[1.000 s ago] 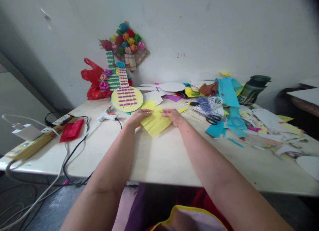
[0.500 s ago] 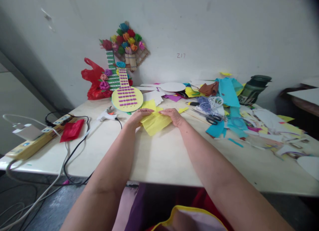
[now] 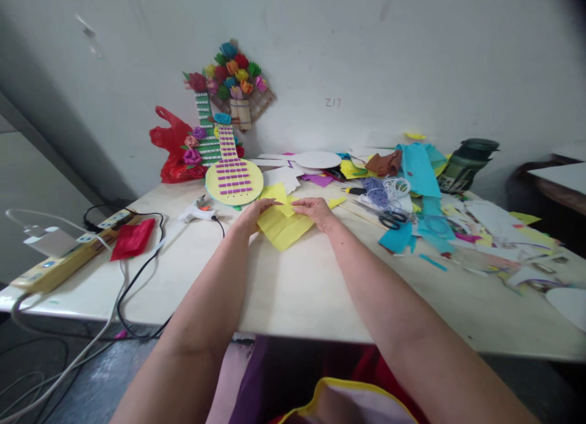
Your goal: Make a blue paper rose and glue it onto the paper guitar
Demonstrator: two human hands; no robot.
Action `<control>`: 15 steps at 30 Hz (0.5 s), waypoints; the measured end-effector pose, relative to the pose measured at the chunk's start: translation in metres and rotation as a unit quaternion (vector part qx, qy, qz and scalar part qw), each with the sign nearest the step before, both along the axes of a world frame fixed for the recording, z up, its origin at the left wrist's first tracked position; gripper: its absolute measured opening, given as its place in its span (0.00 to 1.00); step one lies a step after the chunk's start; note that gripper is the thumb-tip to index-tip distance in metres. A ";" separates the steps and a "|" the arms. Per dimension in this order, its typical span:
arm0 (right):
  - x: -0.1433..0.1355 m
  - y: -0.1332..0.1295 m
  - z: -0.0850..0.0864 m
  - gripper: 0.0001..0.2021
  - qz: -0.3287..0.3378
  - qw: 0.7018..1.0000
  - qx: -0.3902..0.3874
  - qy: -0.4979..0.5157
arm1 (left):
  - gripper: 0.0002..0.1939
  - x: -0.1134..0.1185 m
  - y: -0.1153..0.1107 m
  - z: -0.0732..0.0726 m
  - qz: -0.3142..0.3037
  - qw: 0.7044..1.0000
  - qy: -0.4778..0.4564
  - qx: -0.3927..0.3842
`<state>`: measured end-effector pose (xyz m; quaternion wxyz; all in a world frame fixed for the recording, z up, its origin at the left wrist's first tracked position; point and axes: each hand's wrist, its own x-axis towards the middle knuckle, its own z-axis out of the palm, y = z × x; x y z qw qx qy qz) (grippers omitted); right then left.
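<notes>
A piece of yellow paper (image 3: 284, 230) is held between both hands above the white table (image 3: 293, 290). My left hand (image 3: 256, 215) pinches its left side, and my right hand (image 3: 317, 212) pinches the upper right side. One corner of the sheet points down toward me. More yellow paper (image 3: 274, 194) lies just behind the fingers. Behind and left of my left hand is a yellow, guitar-shaped craft (image 3: 234, 181) with purple strips.
To the left are a white glue gun (image 3: 198, 212), a red packet (image 3: 132, 239) and a power strip (image 3: 68, 262) with cables. Scissors (image 3: 389, 218), blue paper (image 3: 419, 174), yarn (image 3: 378, 192), scraps and a dark green bottle (image 3: 469, 165) occupy the right side.
The yellow paper between my hands lies flatter and more spread, its lower corner more squared. My fingers have shifted slightly on it; both arms are nearly where they were.
</notes>
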<state>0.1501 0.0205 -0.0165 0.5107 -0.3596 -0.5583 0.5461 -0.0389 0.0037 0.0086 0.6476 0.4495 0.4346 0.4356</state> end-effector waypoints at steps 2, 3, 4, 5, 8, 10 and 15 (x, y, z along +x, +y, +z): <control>0.000 0.000 -0.001 0.14 0.002 1.000 0.009 -0.015 | 0.17 0.000 -0.002 0.000 -0.002 0.999 0.033 0.021; 0.000 0.000 -0.001 0.15 0.002 1.000 0.014 -0.023 | 0.17 0.000 -0.002 0.000 -0.003 0.998 0.052 0.031; 0.000 0.000 -0.001 0.15 0.002 0.999 0.018 -0.031 | 0.17 0.000 -0.002 -0.001 -0.005 0.997 0.067 0.039; 0.000 0.000 -0.001 0.16 0.001 0.999 0.023 -0.038 | 0.16 -0.001 -0.002 -0.003 -0.007 0.996 0.078 0.044; -0.001 -0.001 -0.001 0.17 0.000 0.998 0.032 -0.049 | 0.16 -0.003 0.001 -0.007 -0.009 0.995 0.087 0.050; -0.001 -0.001 -0.001 0.17 -0.001 0.998 0.037 -0.052 | 0.16 -0.004 0.002 -0.008 -0.011 0.994 0.087 0.060; -0.001 -0.004 0.002 0.16 0.000 0.998 0.031 -0.051 | 0.16 -0.004 0.000 -0.006 -0.004 0.992 0.091 0.090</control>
